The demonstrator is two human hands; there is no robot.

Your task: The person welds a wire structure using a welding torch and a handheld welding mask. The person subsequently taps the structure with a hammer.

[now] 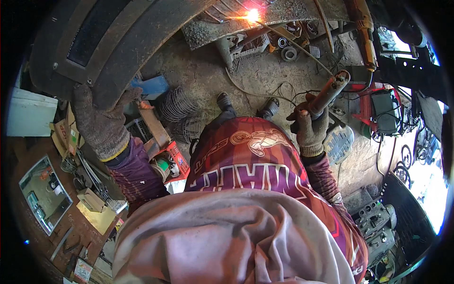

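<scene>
The gloved right hand [311, 127] has its fingers [302, 116] wrapped tight around the rusty brown electrode holder [331, 90], whose thin welding rod [288, 41] runs up and away from them to a bright arc [253, 15]. The gloved left hand [97, 120] has its fingers curled over the edge of the dark curved welding shield [94, 42]. Judged from the live arc on the grey metal plate [265, 19], the weld is mid-run; much of the rod remains unburnt, and the finished seam length cannot be told.

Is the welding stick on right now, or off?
On. A bright orange spark glows where the thin rod meets the metal, and the right hand grips the rod's holder.
</scene>
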